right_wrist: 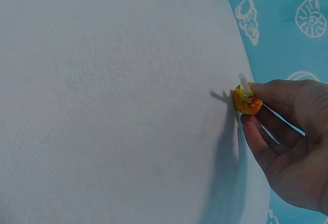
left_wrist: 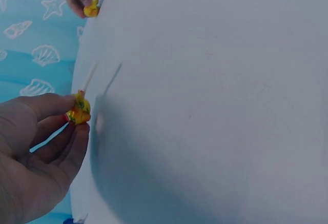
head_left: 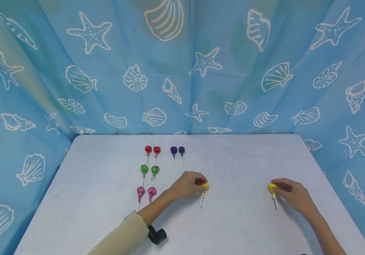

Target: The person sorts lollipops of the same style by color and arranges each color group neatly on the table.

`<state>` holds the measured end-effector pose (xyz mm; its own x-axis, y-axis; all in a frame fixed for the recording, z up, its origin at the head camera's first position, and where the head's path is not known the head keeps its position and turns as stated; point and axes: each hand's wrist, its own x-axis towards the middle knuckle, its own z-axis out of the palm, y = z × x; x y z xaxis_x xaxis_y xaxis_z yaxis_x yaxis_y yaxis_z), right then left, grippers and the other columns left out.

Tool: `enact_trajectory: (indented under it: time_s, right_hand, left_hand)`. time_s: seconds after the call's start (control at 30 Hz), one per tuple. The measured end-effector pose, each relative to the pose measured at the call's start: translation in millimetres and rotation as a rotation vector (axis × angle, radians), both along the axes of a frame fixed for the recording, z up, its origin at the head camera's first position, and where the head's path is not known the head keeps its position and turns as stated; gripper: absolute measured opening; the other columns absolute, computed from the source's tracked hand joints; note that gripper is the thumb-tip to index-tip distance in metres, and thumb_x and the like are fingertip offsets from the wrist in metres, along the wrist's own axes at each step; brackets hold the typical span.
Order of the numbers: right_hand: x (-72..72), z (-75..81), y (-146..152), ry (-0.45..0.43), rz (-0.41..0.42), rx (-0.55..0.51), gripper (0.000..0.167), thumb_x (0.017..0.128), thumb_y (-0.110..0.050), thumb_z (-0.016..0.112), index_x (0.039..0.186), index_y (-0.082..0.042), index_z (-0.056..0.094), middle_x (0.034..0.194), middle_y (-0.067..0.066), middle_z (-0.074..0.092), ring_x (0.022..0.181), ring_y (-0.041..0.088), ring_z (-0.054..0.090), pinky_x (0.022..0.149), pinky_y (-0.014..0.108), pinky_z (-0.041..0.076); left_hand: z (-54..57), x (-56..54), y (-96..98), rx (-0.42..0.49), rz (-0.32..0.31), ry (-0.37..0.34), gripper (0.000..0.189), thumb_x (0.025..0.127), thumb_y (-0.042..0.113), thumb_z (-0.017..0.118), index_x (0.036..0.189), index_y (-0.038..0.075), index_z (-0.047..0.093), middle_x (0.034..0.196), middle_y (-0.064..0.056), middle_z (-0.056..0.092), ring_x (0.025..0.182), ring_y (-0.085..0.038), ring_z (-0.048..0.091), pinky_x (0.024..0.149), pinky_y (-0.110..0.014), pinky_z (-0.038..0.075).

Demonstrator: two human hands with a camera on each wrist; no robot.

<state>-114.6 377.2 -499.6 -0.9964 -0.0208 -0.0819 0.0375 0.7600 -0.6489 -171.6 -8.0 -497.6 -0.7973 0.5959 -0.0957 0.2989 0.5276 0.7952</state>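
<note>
Between thumb and fingertips, my left hand (head_left: 188,184) pinches a yellow lollipop (head_left: 205,185) by its wrapped head, near the middle of the table. Its white stick points toward the front; in the left wrist view this lollipop (left_wrist: 79,110) casts a shadow on the cloth. Far to the right, my right hand (head_left: 294,196) pinches another yellow lollipop (head_left: 272,188), also by the head, stick hanging down toward the front. The right wrist view shows that lollipop (right_wrist: 247,101) with orange on its wrapper, held at the fingertips.
Left of centre lie pairs of lollipops: red (head_left: 152,150), green (head_left: 144,170) and pink (head_left: 141,192), in rows. Two purple lollipops (head_left: 177,151) lie right of the red pair. A white cloth covers the table (head_left: 233,156); a blue shell-patterned curtain (head_left: 182,88) hangs behind.
</note>
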Motion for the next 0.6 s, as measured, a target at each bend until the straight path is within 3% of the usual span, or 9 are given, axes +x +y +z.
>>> enact_trajectory:
  time_s: [0.13,0.6]
  right_hand:
    - [-0.6,-0.8,0.4,-0.006,-0.015,0.002,0.036,0.095,-0.019,0.07,0.122,0.003,0.066,0.116,0.023,0.067,0.107,0.042,0.063,0.087,0.054,0.052]
    - [-1.3,-2.7,-0.7,0.006,-0.012,0.017,0.032,0.093,-0.014,0.071,0.12,0.003,0.067,0.113,0.022,0.068,0.105,0.041,0.064,0.086,0.053,0.053]
  left_hand:
    - [4.9,-2.7,-7.4,0.03,0.005,0.009,0.021,0.091,0.01,0.073,0.112,0.005,0.073,0.093,0.005,0.067,0.083,-0.008,0.058,0.077,-0.019,0.05]
    - [16.9,-12.9,-48.6,-0.003,0.072,0.064,0.017,0.091,0.01,0.074,0.108,0.008,0.074,0.093,0.005,0.069,0.084,-0.011,0.06,0.076,-0.023,0.051]
